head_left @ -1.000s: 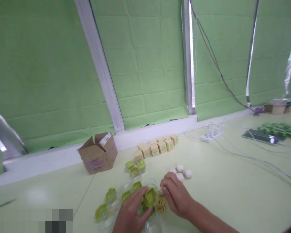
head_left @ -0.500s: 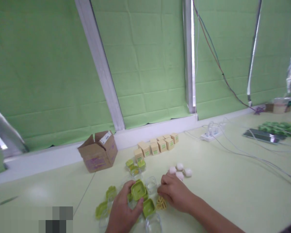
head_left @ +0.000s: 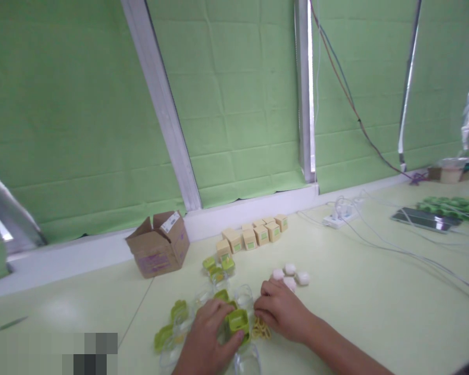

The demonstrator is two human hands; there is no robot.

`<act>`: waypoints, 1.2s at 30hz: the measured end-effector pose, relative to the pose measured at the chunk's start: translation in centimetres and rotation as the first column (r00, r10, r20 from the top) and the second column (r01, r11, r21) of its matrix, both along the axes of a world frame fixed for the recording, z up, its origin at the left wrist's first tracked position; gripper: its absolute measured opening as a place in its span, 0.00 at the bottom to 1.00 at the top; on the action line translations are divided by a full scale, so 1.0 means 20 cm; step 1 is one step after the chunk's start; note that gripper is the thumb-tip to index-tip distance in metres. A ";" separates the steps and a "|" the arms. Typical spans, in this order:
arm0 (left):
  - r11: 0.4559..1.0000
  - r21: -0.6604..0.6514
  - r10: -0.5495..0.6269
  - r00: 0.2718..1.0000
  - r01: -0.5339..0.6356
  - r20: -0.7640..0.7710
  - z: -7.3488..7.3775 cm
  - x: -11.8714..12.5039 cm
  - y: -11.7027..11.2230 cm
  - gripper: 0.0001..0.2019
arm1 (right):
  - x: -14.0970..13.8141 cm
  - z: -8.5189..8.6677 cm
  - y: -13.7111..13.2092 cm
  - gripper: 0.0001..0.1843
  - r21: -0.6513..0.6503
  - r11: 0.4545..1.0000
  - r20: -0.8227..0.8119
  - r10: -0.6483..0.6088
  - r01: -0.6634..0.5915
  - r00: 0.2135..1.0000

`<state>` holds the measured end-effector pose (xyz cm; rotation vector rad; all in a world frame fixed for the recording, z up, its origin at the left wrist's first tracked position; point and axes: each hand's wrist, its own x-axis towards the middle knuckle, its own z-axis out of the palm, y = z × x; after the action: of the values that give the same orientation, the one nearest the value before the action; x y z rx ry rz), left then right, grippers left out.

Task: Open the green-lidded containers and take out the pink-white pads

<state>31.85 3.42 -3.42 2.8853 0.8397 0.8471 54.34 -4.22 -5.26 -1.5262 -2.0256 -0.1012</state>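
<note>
My left hand [head_left: 213, 336] grips a green square lid [head_left: 238, 321] between thumb and fingers, its hollow side facing up. Other green lids [head_left: 221, 295] lie just behind it. My right hand [head_left: 281, 311] is closed in a pinch beside a small pile of yellow loops [head_left: 261, 329]; what its fingertips hold, if anything, is hidden. Clear plastic cups [head_left: 247, 359] stand around the lids. Beyond the right hand lie several small white rounded pieces [head_left: 303, 278].
An open cardboard box [head_left: 158, 250] stands at the back left. Several small tan boxes [head_left: 249, 240] stand near the wall, with green-lidded containers [head_left: 218, 271] in front of them. A white power strip [head_left: 340, 216] with trailing cables and a dark phone-like slab [head_left: 426, 219] lie on the right.
My left hand has moved right and slightly down with the green lid, uncovering lids behind it. The right hand has stayed nearly in place by the yellow loops.
</note>
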 end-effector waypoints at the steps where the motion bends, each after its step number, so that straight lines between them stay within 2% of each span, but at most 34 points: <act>1: 1.000 0.003 -0.008 1.000 0.008 -0.016 0.00 0.00 0.00 0.16 | 0.00 0.00 0.00 0.06 0.001 1.000 -0.006 0.001 -0.001 1.000; 7: 0.998 0.055 -0.035 0.995 0.040 -0.091 -0.02 -0.02 0.01 0.17 | -0.01 0.02 -0.02 0.06 0.001 1.000 -0.050 0.006 -0.006 0.999; 11: 0.998 0.053 0.022 0.994 -0.017 -0.107 -0.03 -0.03 0.03 0.18 | -0.01 0.02 -0.02 0.07 -0.003 1.000 -0.076 0.015 -0.015 0.997; 17: 0.994 0.021 0.108 0.990 -0.106 -0.096 -0.07 -0.05 0.06 0.19 | -0.01 0.02 -0.02 0.06 -0.005 1.000 -0.102 0.023 -0.024 0.995; 26: 0.995 0.017 0.103 0.994 -0.102 -0.025 -0.09 -0.06 0.07 0.20 | -0.01 0.01 -0.02 0.07 -0.022 1.000 -0.082 0.014 -0.016 0.997; 32: 0.991 -0.033 0.130 0.991 -0.131 -0.035 -0.07 -0.05 0.03 0.25 | -0.02 0.00 -0.03 0.07 -0.014 0.999 -0.120 0.028 -0.030 0.992; 36: 0.990 -0.048 0.127 0.991 -0.130 -0.050 -0.03 -0.04 0.02 0.24 | -0.02 0.01 -0.02 0.06 -0.022 0.999 -0.208 0.041 -0.046 0.977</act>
<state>30.96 3.75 -4.06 2.8432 1.0460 0.7576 53.86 -4.69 -5.12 -1.4436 -1.8993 0.0999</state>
